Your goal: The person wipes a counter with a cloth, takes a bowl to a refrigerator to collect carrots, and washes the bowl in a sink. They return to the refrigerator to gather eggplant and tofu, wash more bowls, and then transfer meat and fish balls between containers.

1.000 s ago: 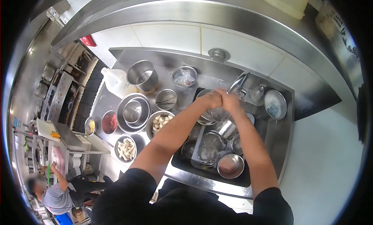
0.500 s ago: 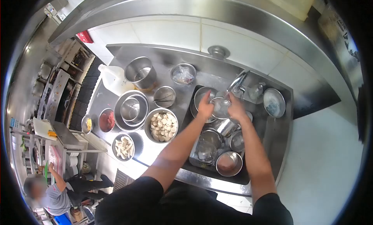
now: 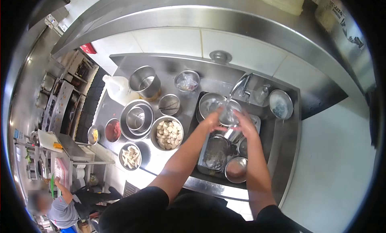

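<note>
Water's streaming from the curved metal tap [image 3: 240, 86] into a round steel bowl [image 3: 229, 115] just below, left hand [image 3: 213, 121] and right hand [image 3: 246, 123] flanking it, fingers blurred, so I can't tell if either grips

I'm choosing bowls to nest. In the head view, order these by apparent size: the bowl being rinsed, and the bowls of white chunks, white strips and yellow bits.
Largest to smallest:
1. Chunk bowl
2. Rinsed bowl and strip bowl: too alike to rank
3. Yellow-bit bowl
</note>
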`<state>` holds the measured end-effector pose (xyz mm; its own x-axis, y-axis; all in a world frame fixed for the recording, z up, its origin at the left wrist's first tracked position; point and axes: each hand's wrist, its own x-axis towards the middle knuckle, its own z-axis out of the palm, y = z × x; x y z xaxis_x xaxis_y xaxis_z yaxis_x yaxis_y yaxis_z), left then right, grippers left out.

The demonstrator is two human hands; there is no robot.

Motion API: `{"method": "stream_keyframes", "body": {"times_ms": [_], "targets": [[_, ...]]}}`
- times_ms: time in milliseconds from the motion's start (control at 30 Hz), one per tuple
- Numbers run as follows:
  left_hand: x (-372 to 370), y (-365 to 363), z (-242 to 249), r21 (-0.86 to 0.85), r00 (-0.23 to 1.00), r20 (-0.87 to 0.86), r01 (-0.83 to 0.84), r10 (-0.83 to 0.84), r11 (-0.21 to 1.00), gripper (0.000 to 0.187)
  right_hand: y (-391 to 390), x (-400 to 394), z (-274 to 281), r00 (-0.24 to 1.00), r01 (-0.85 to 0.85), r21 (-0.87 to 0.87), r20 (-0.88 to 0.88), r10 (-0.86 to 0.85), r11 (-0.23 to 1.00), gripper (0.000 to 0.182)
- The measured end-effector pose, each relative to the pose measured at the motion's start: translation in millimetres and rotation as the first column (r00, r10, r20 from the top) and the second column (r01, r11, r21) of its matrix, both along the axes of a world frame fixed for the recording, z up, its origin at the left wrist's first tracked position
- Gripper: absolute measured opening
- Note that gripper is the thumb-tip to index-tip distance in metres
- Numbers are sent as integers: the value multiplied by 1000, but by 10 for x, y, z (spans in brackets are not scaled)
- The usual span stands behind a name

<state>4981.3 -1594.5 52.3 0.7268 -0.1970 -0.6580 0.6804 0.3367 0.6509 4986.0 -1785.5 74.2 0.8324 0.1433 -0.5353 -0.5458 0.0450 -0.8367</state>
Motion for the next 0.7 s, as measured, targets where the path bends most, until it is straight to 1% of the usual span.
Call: {"method": "stream_keyframes", "body": {"times_ms": [33, 133, 167, 267, 300, 400, 433, 500, 533, 567, 667, 700], "targets": [[-43, -151, 218, -4, 993, -57, 108, -108, 994, 90, -98, -35, 115, 997, 40, -2, -69, -40, 999, 70], [239, -262, -69, -232, 984, -151, 58, -95, 971, 97, -101, -1, -46, 982, 182, -7, -40, -182, 983, 72], [305, -196, -164, -385, 979, -185, 8, -86, 923, 97, -133, 109, -439, 983, 173, -47, 70, -170, 984, 72], [261, -92, -128, -344, 985, -27, 152, -171, 927, 85, -15, -13, -97, 967, 250, 137, -87, -240, 958, 69], [286, -86, -255, -311, 975, -33, 200, -221, 929, 75, -60, -29, -190, 974, 220, 222, -98, -203, 950, 65], [281, -28, -421, -263, 978, -89, 161, -190, 951, 76, 39, -158, -131, 951, 301, 283, -162, -264, 911, 62], [319, 18, -429, -262, 977, -84, 168, -196, 950, 77, 86, -117, -255, 957, 287, 296, -119, -263, 911, 62], [379, 156, -453, -257, 976, -83, 173, -200, 951, 80, 178, -25, -277, 957, 288, 339, -142, -254, 896, 62], [391, 191, -407, -302, 974, -92, 170, -206, 938, 82, 218, 11, -288, 956, 288, 361, -158, -246, 887, 62], [413, 219, -293, -345, 972, -100, 166, -212, 924, 84, 230, 28, -268, 949, 311, 331, -153, -275, 891, 66], [461, 152, 40, -449, 956, -124, 185, -265, 874, 84, 57, -45, -262, 972, 230, 198, -11, -233, 953, 68], [448, 65, 137, -407, 958, -105, 205, -268, 890, 85, -42, -80, -322, 978, 206, 178, -5, -208, 962, 68]]}}
